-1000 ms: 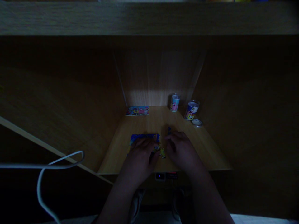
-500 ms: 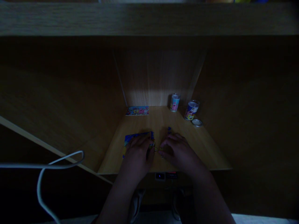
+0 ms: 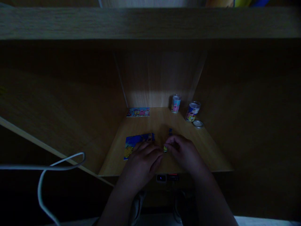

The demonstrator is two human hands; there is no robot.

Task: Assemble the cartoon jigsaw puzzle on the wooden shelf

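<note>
A partly assembled jigsaw puzzle, blue with a yellow patch, lies flat on the wooden board; its right edge looks uneven. My left hand covers the puzzle's lower right part, its fingers stretched to the right and resting there. Pinched between thumb and fingers of my right hand is a small yellow-green jigsaw piece, close to the left fingertips. Just beyond the right hand lies a small dark blue jigsaw piece. My palms hide what lies beneath them.
A cartoon picture card lies at the back left. Two cartoon tins stand at the back right, a round lid beside them. Wooden side walls enclose the board; a shelf edge crosses above. A white cable hangs left.
My left hand has shifted right and nearer to me, uncovering more of the puzzle. The small yellow-green piece now shows at my right fingertips, and the right hand has turned slightly.
</note>
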